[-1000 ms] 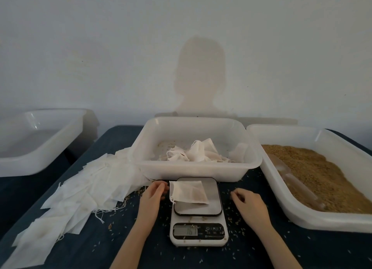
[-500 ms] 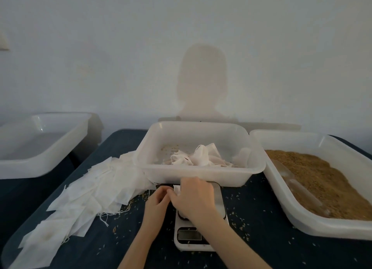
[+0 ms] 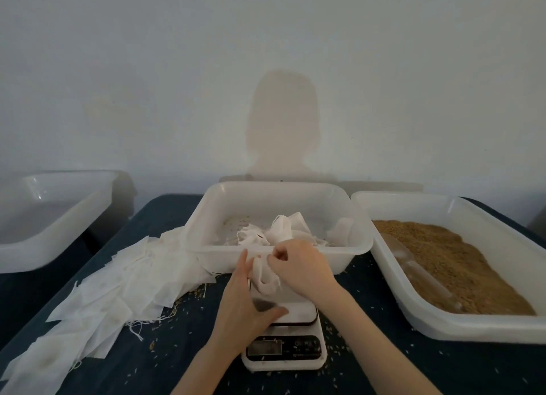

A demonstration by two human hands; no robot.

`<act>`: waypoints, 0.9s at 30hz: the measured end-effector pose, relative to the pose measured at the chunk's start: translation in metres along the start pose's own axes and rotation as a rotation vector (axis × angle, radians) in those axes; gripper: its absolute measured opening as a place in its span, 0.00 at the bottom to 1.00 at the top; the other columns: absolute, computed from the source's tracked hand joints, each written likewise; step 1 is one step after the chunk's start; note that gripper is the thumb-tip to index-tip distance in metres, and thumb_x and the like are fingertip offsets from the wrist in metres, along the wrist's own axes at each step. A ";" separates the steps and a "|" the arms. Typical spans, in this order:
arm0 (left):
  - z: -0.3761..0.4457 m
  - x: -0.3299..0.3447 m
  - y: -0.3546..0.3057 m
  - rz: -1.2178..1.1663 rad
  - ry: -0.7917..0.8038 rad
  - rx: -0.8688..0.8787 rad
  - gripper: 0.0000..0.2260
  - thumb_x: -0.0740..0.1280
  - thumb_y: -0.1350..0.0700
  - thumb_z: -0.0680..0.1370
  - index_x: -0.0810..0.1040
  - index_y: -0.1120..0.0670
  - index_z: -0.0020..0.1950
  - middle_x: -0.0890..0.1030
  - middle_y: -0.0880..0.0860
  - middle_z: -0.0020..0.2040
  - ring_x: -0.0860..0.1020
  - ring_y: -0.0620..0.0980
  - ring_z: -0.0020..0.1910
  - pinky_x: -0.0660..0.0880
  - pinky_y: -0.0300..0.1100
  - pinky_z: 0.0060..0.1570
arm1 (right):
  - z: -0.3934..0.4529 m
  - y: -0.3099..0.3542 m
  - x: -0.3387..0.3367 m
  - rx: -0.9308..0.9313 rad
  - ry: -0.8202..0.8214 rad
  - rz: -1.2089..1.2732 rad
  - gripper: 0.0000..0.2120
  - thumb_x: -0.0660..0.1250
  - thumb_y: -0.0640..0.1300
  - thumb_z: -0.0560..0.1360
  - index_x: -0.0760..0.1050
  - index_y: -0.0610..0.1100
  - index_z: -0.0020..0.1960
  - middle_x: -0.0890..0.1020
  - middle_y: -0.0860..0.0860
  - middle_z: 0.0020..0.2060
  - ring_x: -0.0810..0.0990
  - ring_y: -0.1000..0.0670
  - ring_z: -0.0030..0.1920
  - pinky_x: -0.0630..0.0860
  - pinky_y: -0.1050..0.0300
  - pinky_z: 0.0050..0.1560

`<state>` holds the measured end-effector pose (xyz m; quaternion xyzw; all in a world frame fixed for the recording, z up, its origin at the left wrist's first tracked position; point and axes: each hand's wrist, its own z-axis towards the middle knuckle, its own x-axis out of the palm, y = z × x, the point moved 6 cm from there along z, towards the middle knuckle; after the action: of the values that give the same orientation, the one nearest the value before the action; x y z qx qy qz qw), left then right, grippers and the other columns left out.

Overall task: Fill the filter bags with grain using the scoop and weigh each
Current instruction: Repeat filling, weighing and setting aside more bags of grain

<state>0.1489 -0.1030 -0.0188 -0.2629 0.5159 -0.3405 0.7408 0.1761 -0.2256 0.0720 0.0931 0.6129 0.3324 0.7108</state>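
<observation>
Right hand (image 3: 298, 269) pinching bag (image 3: 266, 279) top, above scale (image 3: 285, 350) | left hand (image 3: 246, 303) fingers straight against bag's left side, grip spread | bag hangs upright between hands, middle tub (image 3: 277, 255) just behind | tubs 3, scale 1, scoop (image 3: 413, 267) 1 in grain (image 3: 449, 258), empty bags (image 3: 118, 285) too many to count

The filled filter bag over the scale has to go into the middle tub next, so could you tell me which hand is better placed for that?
Probably the right hand: its fingers pinch the filter bag just below the middle tub rim; the left hand only rests alongside it.
</observation>
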 end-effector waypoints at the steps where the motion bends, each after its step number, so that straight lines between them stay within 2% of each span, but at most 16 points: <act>1: 0.004 0.003 -0.003 0.054 -0.006 -0.024 0.57 0.72 0.32 0.55 0.32 0.31 0.69 0.58 0.31 0.63 0.60 0.33 0.63 0.60 0.37 0.64 | -0.001 0.000 -0.004 -0.014 0.016 0.027 0.16 0.63 0.49 0.76 0.68 0.54 0.30 0.74 0.56 0.28 0.74 0.56 0.32 0.68 0.63 0.34; 3: 0.013 0.005 -0.010 0.118 -0.066 0.003 0.53 0.71 0.34 0.58 0.39 0.35 0.73 0.61 0.30 0.60 0.63 0.31 0.60 0.63 0.33 0.61 | -0.004 0.000 -0.012 -0.039 0.050 0.080 0.15 0.63 0.50 0.76 0.70 0.54 0.30 0.76 0.55 0.29 0.75 0.57 0.32 0.71 0.63 0.35; 4: 0.016 0.005 -0.015 0.103 -0.090 0.031 0.47 0.69 0.36 0.60 0.45 0.36 0.72 0.63 0.28 0.58 0.66 0.29 0.56 0.65 0.28 0.56 | -0.005 0.000 -0.017 -0.047 0.057 0.108 0.15 0.64 0.50 0.76 0.71 0.53 0.31 0.76 0.55 0.29 0.75 0.57 0.32 0.72 0.62 0.36; 6: 0.019 0.008 -0.024 -0.009 -0.088 0.018 0.31 0.66 0.41 0.62 0.58 0.31 0.62 0.72 0.31 0.51 0.72 0.28 0.50 0.69 0.21 0.42 | -0.008 -0.002 -0.028 -0.066 0.057 0.131 0.15 0.64 0.50 0.76 0.73 0.50 0.31 0.76 0.54 0.29 0.73 0.57 0.31 0.71 0.63 0.36; 8: 0.021 0.012 -0.032 -0.104 -0.089 -0.013 0.20 0.68 0.47 0.66 0.65 0.33 0.53 0.76 0.40 0.45 0.73 0.30 0.47 0.69 0.20 0.39 | -0.012 -0.006 -0.041 -0.083 0.059 0.114 0.15 0.64 0.50 0.76 0.74 0.46 0.32 0.75 0.53 0.28 0.71 0.57 0.30 0.68 0.62 0.35; 11: 0.020 0.012 -0.048 -0.130 -0.096 0.052 0.19 0.70 0.57 0.70 0.68 0.35 0.48 0.76 0.43 0.44 0.75 0.34 0.45 0.71 0.23 0.40 | -0.019 -0.025 -0.067 -0.043 0.060 0.157 0.14 0.64 0.51 0.77 0.75 0.50 0.33 0.75 0.55 0.26 0.72 0.59 0.28 0.70 0.62 0.34; 13: 0.017 0.010 -0.061 -0.152 -0.058 0.122 0.19 0.70 0.58 0.71 0.69 0.34 0.49 0.76 0.41 0.45 0.75 0.36 0.45 0.74 0.28 0.41 | -0.022 -0.049 -0.093 0.027 -0.046 0.160 0.14 0.63 0.52 0.77 0.76 0.52 0.34 0.76 0.57 0.25 0.72 0.61 0.25 0.68 0.65 0.32; 16: 0.017 0.013 -0.070 -0.127 -0.008 0.164 0.16 0.70 0.58 0.72 0.70 0.40 0.51 0.76 0.42 0.46 0.75 0.41 0.43 0.75 0.35 0.40 | -0.026 -0.106 -0.141 0.178 -0.318 -0.087 0.14 0.61 0.53 0.78 0.75 0.52 0.35 0.76 0.55 0.27 0.74 0.57 0.27 0.67 0.62 0.28; 17: 0.018 0.016 -0.071 -0.104 0.004 0.165 0.14 0.70 0.58 0.73 0.71 0.43 0.52 0.76 0.44 0.45 0.75 0.42 0.42 0.76 0.38 0.40 | -0.027 -0.128 -0.152 0.250 -0.334 -0.214 0.13 0.60 0.54 0.78 0.76 0.51 0.38 0.77 0.55 0.30 0.76 0.54 0.30 0.71 0.59 0.30; 18: 0.018 0.017 -0.072 -0.082 0.011 0.164 0.13 0.70 0.59 0.73 0.72 0.47 0.53 0.76 0.45 0.45 0.75 0.43 0.41 0.76 0.39 0.40 | -0.027 -0.153 -0.158 0.335 -0.277 -0.335 0.13 0.59 0.54 0.78 0.77 0.49 0.42 0.78 0.53 0.34 0.78 0.51 0.35 0.75 0.56 0.35; 20: 0.018 0.021 -0.073 -0.045 0.010 0.164 0.13 0.70 0.59 0.72 0.72 0.49 0.54 0.76 0.45 0.45 0.75 0.42 0.42 0.75 0.38 0.40 | -0.028 -0.201 -0.153 0.493 -0.002 -0.521 0.17 0.58 0.59 0.77 0.76 0.46 0.48 0.79 0.51 0.39 0.78 0.49 0.41 0.78 0.52 0.46; 22: 0.017 0.024 -0.075 -0.032 0.015 0.162 0.13 0.70 0.58 0.72 0.72 0.49 0.54 0.76 0.44 0.45 0.75 0.42 0.42 0.75 0.38 0.40 | -0.032 -0.234 -0.139 0.565 0.273 -0.597 0.23 0.55 0.66 0.76 0.72 0.46 0.45 0.77 0.51 0.39 0.77 0.50 0.42 0.78 0.53 0.49; 23: 0.017 0.027 -0.075 -0.031 0.022 0.157 0.13 0.70 0.58 0.72 0.72 0.49 0.53 0.75 0.44 0.45 0.75 0.41 0.41 0.75 0.38 0.40 | -0.034 -0.242 -0.132 0.574 0.341 -0.601 0.24 0.52 0.66 0.77 0.70 0.47 0.41 0.75 0.52 0.37 0.76 0.51 0.39 0.77 0.54 0.48; 25: 0.017 0.030 -0.076 -0.032 0.030 0.144 0.13 0.71 0.58 0.72 0.72 0.49 0.52 0.75 0.45 0.45 0.75 0.41 0.42 0.74 0.36 0.41 | -0.034 -0.250 -0.122 0.564 0.391 -0.569 0.23 0.50 0.63 0.79 0.64 0.48 0.35 0.71 0.52 0.32 0.71 0.53 0.32 0.72 0.59 0.38; 27: 0.016 0.033 -0.077 -0.031 0.029 0.155 0.13 0.72 0.59 0.71 0.73 0.49 0.51 0.75 0.45 0.45 0.74 0.39 0.43 0.72 0.32 0.41 | -0.033 -0.252 -0.118 0.551 0.382 -0.541 0.21 0.52 0.60 0.80 0.64 0.47 0.35 0.70 0.52 0.31 0.69 0.53 0.31 0.68 0.59 0.35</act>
<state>0.1541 -0.1767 0.0244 -0.2076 0.4944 -0.3947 0.7461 0.2326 -0.4959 0.0235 0.0520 0.8018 -0.0307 0.5946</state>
